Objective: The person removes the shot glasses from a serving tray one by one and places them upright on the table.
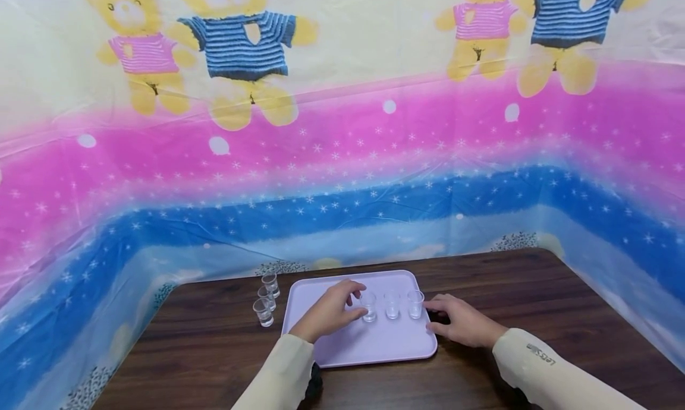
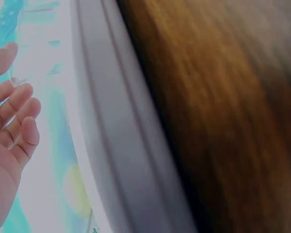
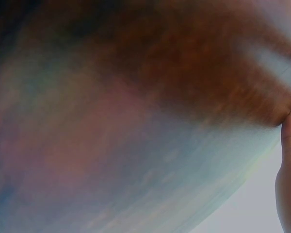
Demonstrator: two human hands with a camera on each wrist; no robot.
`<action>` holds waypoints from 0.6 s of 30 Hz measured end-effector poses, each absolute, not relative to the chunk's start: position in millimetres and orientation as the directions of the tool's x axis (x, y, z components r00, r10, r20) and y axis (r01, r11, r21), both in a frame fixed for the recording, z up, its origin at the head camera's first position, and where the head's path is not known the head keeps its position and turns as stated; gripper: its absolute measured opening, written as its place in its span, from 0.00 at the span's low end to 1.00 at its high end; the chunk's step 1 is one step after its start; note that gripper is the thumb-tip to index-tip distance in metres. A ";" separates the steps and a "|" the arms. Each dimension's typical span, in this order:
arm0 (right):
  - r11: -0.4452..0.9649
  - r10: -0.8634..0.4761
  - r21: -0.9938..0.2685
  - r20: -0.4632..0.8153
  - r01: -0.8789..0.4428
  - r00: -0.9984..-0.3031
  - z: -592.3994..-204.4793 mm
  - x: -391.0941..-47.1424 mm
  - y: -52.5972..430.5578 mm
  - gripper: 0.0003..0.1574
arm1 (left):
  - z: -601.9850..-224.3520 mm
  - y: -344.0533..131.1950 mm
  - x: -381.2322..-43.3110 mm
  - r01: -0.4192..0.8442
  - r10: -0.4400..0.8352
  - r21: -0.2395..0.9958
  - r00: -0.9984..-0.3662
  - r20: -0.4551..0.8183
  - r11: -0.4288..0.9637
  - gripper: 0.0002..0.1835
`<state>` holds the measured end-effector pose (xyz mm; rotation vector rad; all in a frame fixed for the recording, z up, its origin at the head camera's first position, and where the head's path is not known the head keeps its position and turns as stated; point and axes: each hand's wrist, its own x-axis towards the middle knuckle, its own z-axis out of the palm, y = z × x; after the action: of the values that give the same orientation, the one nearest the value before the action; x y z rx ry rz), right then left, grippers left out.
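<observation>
Three clear shot glasses stand upright in a row on a pale lilac tray point(image 1: 369, 352): a left one point(image 1: 369, 309), a middle one point(image 1: 392, 308) and a right one point(image 1: 415, 306). At the left glass, my left hand point(image 1: 334, 308) has its thumb and forefinger apart, tips right at the glass's near side. The left wrist view shows that hand's fingers loosely bent. My right hand point(image 1: 462, 321) reaches in from the right, forefinger tip at the right glass and thumb at the tray's right rim. Only part of it shows at the right wrist view's edge.
Three more shot glasses point(image 1: 266, 300) stand in a line on the dark wood table point(image 1: 214, 350), left of the tray. A patterned cloth point(image 1: 342, 154) with bears hangs behind the table and along its sides.
</observation>
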<state>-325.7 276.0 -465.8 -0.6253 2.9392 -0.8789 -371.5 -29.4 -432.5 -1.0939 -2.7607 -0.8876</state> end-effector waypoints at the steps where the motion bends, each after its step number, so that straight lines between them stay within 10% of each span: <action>1: 0.763 -0.377 -0.529 0.102 -0.371 -0.921 -465.6 -325.6 276.0 0.31 | -432.1 -28.1 -371.5 0.644 0.619 0.489 -0.748 0.239 0.589 0.23; 18: 0.772 -0.361 -0.527 0.096 -0.355 -0.928 -460.9 -321.7 273.3 0.31 | -428.2 -24.6 -371.3 0.645 0.626 0.472 -0.747 0.223 0.601 0.15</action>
<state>-321.7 273.3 -460.9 -0.5954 2.9472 -0.8736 -371.3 -24.6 -428.2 -1.1040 -2.7797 -0.8419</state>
